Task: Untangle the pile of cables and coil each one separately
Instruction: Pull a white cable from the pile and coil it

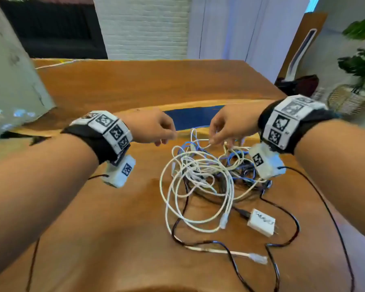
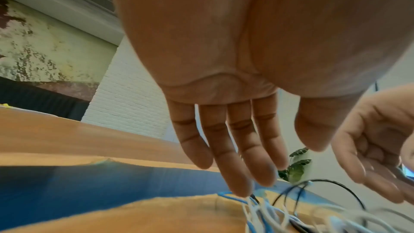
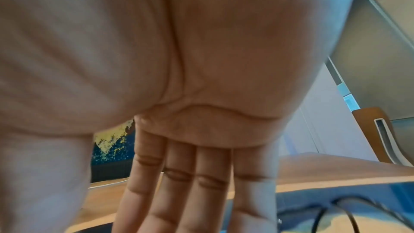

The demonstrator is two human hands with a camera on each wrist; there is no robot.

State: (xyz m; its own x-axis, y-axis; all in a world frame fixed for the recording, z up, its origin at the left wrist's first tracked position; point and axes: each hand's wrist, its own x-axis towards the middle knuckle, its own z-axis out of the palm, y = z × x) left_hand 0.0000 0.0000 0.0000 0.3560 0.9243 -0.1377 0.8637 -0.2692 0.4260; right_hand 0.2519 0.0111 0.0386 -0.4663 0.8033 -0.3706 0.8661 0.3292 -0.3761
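A tangled pile of cables point(image 1: 202, 171) lies in the middle of the wooden table point(image 1: 135, 85): white loops point(image 1: 167, 186), thin blue strands point(image 1: 238, 159) and a black cable point(image 1: 291, 218) trailing to the right. A white plug adapter point(image 1: 261, 222) sits on the pile's near side, and a white connector end point(image 1: 258, 259) lies nearer still. My left hand point(image 1: 167, 140) hovers at the far left of the pile with fingers straight, their tips point(image 2: 237, 189) just above the strands. My right hand point(image 1: 215, 140) reaches down at the far right with fingers extended point(image 3: 179, 201), the tips at a white loop.
A blue strip point(image 1: 190, 116) runs across the table just beyond the pile. The table's right edge is close, with a plant point(image 1: 362, 64) in a wicker basket point(image 1: 350, 98) beyond it. A pale green panel point(image 1: 9, 81) stands at the far left.
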